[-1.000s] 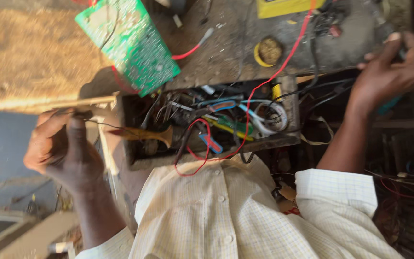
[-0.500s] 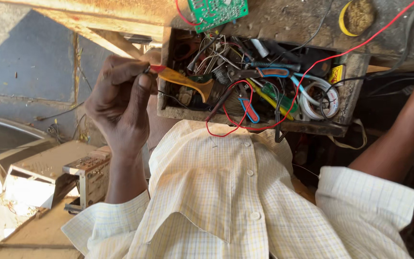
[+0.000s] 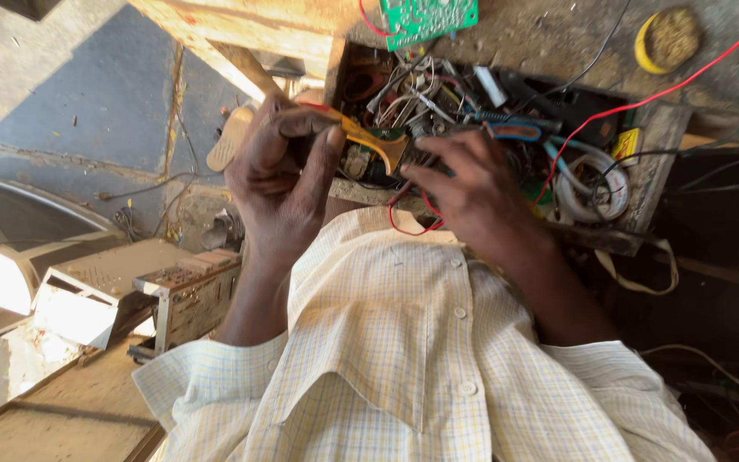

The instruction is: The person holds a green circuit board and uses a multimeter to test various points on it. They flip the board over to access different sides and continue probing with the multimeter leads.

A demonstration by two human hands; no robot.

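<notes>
My left hand grips an orange-handled tool, held at the near left corner of an open wooden drawer. The drawer is packed with tangled wires, small parts and blue-handled pliers. My right hand reaches into the drawer just right of the tool. Its fingers are spread over the clutter and I see nothing held in them. A thin red wire loops beneath that hand. A green circuit board lies on the bench top beyond the drawer.
A round yellow tin sits on the bench at the upper right, and a long red wire runs across it. A white wire coil lies at the drawer's right end. A grey metal device and a white casing stand at the lower left.
My right hand has come in from the far right and now reaches into the drawer. My left hand has kept hold of the orange-handled tool and brought it closer to the drawer's middle.
</notes>
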